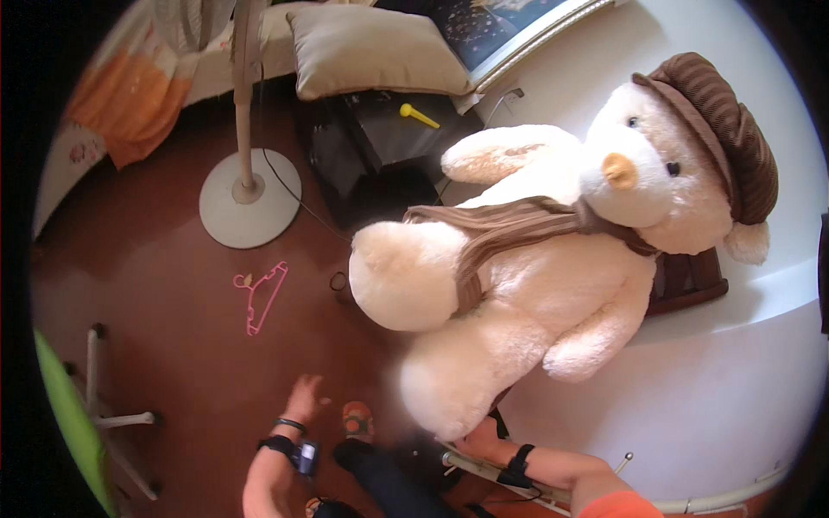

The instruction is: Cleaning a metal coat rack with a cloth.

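Observation:
A large cream plush teddy bear (550, 285) with a brown striped cap (719, 129) and scarf (511, 217) leans back on a dark wooden chair (690, 281). My right hand (482, 440) is at the underside of the bear's nearer foot (453, 395), close to the end of a pale metal pole (466, 461). Its fingers are partly hidden, so its grip is unclear. Over the floor, my left hand (304, 398) is held out with its fingers apart and nothing in it. A pink plastic clothes hanger (262, 294) lies on the floor beyond that hand.
A pedestal fan's round white base (249, 207) stands on the red-brown floor (162, 291). Behind the bear, a black cabinet (395, 139) carries a yellow stick-like object (420, 116) and a beige cushion (379, 48). Chair legs with casters (123, 419) are at left. A dark ring (338, 272) lies near the bear.

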Demonstrator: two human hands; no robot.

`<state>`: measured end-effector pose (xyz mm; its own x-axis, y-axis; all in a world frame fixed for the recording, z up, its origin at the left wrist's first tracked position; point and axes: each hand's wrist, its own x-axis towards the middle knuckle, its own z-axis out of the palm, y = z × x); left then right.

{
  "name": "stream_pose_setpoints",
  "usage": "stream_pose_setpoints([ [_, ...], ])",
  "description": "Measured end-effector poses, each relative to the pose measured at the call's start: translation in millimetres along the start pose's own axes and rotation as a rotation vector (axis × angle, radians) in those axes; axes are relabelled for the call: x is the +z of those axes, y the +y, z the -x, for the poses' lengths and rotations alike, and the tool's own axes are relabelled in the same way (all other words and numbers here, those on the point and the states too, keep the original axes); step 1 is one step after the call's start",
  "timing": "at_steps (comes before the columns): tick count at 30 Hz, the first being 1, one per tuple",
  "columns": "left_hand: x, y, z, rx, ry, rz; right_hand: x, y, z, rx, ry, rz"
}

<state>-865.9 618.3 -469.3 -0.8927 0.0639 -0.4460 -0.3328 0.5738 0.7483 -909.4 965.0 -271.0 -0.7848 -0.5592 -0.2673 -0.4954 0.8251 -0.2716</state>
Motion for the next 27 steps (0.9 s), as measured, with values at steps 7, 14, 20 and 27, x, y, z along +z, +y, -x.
stream_pose_setpoints([
  [7,-99,141,119,-0.023,-0.054,0.091,-25,-24,-1,0.257,-0.054,-0.187],
  [14,-222,174,161,-0.128,0.003,-0.081,-117,-81,6,0.272,-0.358,-0.519],
  [20,-292,181,103,-0.004,0.061,-0.007,-214,-174,-93,0.095,-0.153,-0.869],
  [27,-394,202,44,0.229,-0.063,-0.048,-297,-234,-225,0.373,0.329,-1.125],
])
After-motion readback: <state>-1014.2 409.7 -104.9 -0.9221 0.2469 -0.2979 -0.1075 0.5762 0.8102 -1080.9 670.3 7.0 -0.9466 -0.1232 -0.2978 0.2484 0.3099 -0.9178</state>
